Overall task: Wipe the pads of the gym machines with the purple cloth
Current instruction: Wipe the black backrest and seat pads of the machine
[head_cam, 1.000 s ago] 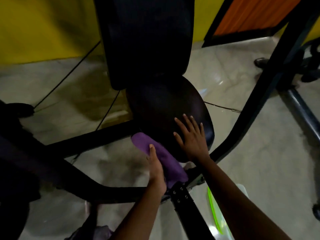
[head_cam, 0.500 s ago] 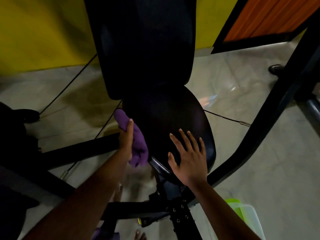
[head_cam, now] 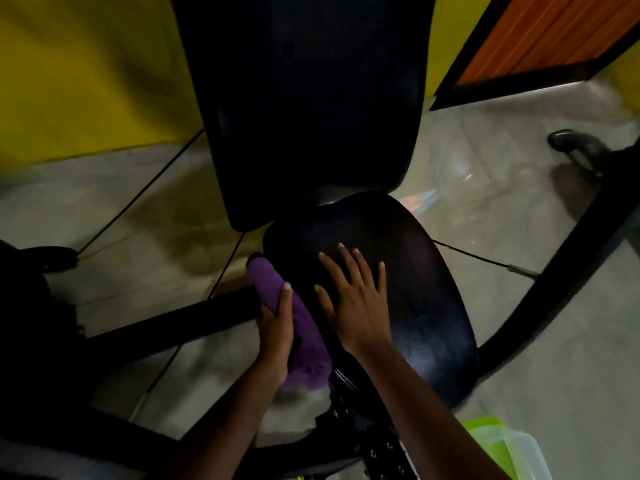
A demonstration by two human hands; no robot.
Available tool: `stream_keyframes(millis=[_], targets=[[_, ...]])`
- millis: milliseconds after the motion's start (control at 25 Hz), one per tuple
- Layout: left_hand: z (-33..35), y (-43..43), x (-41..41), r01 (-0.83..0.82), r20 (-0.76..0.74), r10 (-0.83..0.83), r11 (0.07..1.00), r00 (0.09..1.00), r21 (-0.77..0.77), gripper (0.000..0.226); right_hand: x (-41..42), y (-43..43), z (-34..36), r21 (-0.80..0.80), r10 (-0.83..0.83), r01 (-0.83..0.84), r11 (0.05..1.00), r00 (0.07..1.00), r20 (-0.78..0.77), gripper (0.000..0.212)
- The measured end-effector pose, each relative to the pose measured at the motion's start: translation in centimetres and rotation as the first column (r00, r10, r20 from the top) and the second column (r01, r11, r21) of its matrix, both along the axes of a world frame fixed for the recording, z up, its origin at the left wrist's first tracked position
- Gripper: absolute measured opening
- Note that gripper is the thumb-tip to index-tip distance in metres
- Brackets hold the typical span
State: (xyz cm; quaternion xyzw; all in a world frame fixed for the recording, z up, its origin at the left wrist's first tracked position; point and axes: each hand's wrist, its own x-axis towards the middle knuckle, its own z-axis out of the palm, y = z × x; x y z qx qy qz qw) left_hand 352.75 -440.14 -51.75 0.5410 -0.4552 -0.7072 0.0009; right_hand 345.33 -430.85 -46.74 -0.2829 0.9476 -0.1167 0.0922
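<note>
A black seat pad (head_cam: pixel 408 271) of a gym machine fills the middle of the view, with a tall black back pad (head_cam: pixel 311 98) rising behind it. My left hand (head_cam: pixel 275 334) is shut on the purple cloth (head_cam: pixel 298 320) and presses it against the left side edge of the seat pad. My right hand (head_cam: pixel 356 299) lies flat on top of the seat pad, fingers spread, holding nothing.
Black frame bars (head_cam: pixel 166 323) run across the floor at left and a curved bar (head_cam: pixel 554 271) at right. A clear tub with a green lid (head_cam: pixel 505 448) stands at the bottom right. Thin cables (head_cam: pixel 138 199) cross the grey floor. A yellow wall stands behind.
My left hand slid the purple cloth up along the seat pad's left edge and then partly back toward me. My right hand stayed flat on the seat.
</note>
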Motion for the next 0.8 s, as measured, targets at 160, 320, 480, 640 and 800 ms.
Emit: stream_keyframes(millis=[160,320,480,640,800], targets=[[-0.1,-6.1,-3.7,0.107,0.063,-0.101,0.989,0.993,-0.101,0.059,-3.0,-4.4,-2.3,0.126,-0.042,0.041,0.991,0.999,0.006,0.064],[0.5,-10.4,-7.3,0.314,0.065,-0.310,0.946,0.949,-0.079,0.053,-2.4,-4.5,-3.0,0.109,-0.079,0.094,0.990,0.988,-0.134,0.055],[-0.5,-12.7,-9.5,0.420,0.037,-0.418,0.907,0.908,-0.036,0.055,-2.8,-4.4,-3.2,0.120,-0.065,0.082,0.989,0.988,-0.143,0.053],[0.0,-12.2,-7.7,0.385,0.098,-0.375,0.915,0.922,-0.124,0.052,-2.9,-4.2,-2.2,0.179,-0.031,0.034,0.983,0.999,-0.017,0.060],[3.4,-12.0,-5.1,0.327,0.115,-0.311,0.931,0.943,-0.161,0.050,-2.0,-4.9,0.2,-0.007,-0.110,0.116,0.993,0.963,0.245,0.053]])
